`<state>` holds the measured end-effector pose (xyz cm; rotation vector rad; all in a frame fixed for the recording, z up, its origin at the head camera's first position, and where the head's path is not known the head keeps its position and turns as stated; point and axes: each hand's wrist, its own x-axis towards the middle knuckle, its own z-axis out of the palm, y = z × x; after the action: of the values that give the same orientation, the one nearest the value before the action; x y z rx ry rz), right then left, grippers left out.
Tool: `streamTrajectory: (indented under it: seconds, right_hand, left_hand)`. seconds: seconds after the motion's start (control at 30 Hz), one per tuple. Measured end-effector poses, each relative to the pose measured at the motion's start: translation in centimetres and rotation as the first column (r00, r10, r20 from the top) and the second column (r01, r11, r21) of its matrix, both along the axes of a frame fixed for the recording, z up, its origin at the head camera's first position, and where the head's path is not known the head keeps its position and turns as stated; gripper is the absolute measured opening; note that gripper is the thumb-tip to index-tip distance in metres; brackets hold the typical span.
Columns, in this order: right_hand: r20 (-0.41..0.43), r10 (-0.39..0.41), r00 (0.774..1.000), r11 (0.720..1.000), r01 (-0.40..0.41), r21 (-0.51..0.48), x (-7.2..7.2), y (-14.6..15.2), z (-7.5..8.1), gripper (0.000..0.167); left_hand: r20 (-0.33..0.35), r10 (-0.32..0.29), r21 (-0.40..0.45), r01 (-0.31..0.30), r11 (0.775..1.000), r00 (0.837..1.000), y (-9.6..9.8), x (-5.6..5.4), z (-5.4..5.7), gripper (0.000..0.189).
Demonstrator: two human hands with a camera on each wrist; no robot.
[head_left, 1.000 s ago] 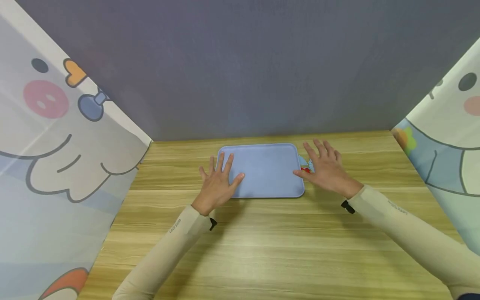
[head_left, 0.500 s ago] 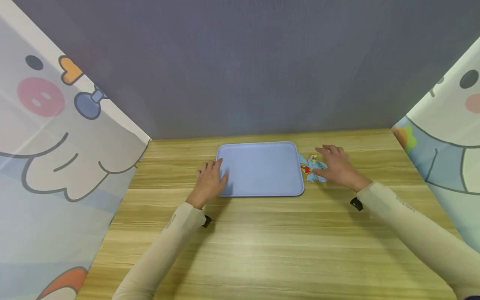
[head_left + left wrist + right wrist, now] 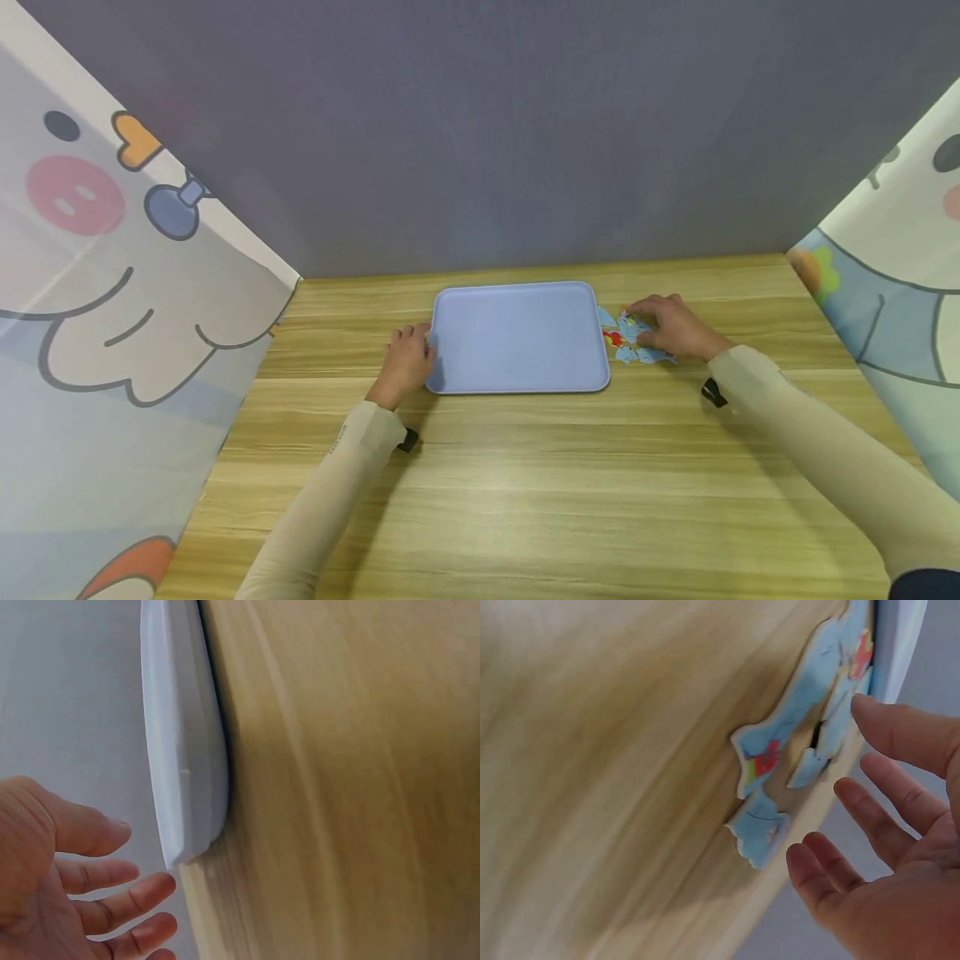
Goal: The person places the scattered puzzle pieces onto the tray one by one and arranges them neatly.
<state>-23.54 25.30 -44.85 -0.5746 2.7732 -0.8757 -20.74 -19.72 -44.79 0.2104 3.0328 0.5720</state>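
A light blue rectangular tray (image 3: 521, 337) lies flat on the wooden table. Beside its left edge is my left hand (image 3: 407, 360), fingers loosely bent; in the left wrist view its fingertips come close to a corner of the tray (image 3: 184, 735) without gripping it. Several flat puzzle pieces (image 3: 628, 329), light blue with coloured prints, lie by the tray's right edge. My right hand (image 3: 675, 327) is over them, thumb and fingers spread apart. Seen from the right wrist, nothing is between those fingers, and one small puzzle piece (image 3: 761, 829) lies closest to the camera's middle.
The wood-grain table (image 3: 525, 492) stretches toward me in front of the tray. A grey panel (image 3: 495, 142) stands along the back. Cartoon-printed panels rise at the left (image 3: 150, 333) and the right (image 3: 900, 317).
My left hand has drawn back from over the tray to its left edge, fingers less spread. My right hand has moved right and over the puzzle pieces, and more of them show.
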Motion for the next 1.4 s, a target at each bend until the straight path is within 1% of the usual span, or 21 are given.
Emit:
streamTrajectory:
  seconds: [0.17, 0.33, 0.5, 0.67, 0.77, 0.83, 0.97, 1.1, 1.27, 1.4]
  right_hand:
    - [0.030, -0.013, 0.999, 0.999, 0.012, 0.030, -0.6, -0.1, -0.4, 0.050]
    - [0.028, -0.012, 1.000, 0.999, 0.011, 0.032, -1.1, -0.3, -0.3, 0.049]
    - [0.027, -0.002, 1.000, 0.999, 0.001, 0.033, -1.2, -0.4, -0.1, 0.046]
    - [0.018, -0.005, 1.000, 0.999, 0.004, 0.034, -1.4, -0.4, -0.4, 0.044]
    - [0.011, -0.020, 1.000, 1.000, 0.019, 0.020, -1.4, -0.4, -0.5, 0.042]
    - [-0.006, -0.027, 1.000, 1.000, 0.027, 0.000, -1.4, -0.6, -0.4, 0.041]
    - [-0.065, -0.035, 0.997, 0.999, 0.033, -0.034, -1.5, -1.2, -0.1, 0.039]
    - [-0.138, -0.012, 0.990, 0.998, 0.004, -0.058, -1.4, -2.2, 0.3, 0.038]
    - [-0.225, 0.014, 0.974, 0.995, -0.037, -0.098, -1.6, -3.5, 0.5, 0.035]
    - [-0.234, 0.022, 0.972, 0.988, -0.057, -0.143, -1.7, -4.8, 1.1, 0.035]
  left_hand:
    - [0.025, 0.013, 0.010, -0.013, 1.000, 1.000, -0.1, -0.1, -0.2, 0.043]
    - [0.056, 0.023, 0.010, -0.024, 1.000, 0.998, -0.2, -0.2, -0.5, 0.043]
    - [0.084, 0.025, 0.014, -0.027, 1.000, 0.996, -0.3, -0.3, -0.8, 0.043]
    - [0.093, 0.023, 0.003, -0.023, 1.000, 0.995, -0.4, -0.4, -1.0, 0.043]
    - [0.100, 0.015, 0.008, -0.016, 1.000, 0.995, -0.5, -0.5, -1.1, 0.043]
    - [0.103, 0.013, 0.015, -0.014, 1.000, 0.995, -0.6, -0.5, -1.2, 0.044]
    - [0.100, 0.012, 0.017, -0.014, 1.000, 0.995, -0.6, -0.5, -1.2, 0.044]
    - [0.096, 0.014, 0.016, -0.015, 1.000, 0.995, -0.6, -0.5, -1.2, 0.045]
    - [0.098, 0.018, 0.021, -0.020, 1.000, 0.995, -0.5, -0.6, -1.2, 0.045]
    - [0.104, 0.014, 0.033, -0.017, 0.999, 0.994, -0.6, -0.7, -1.1, 0.045]
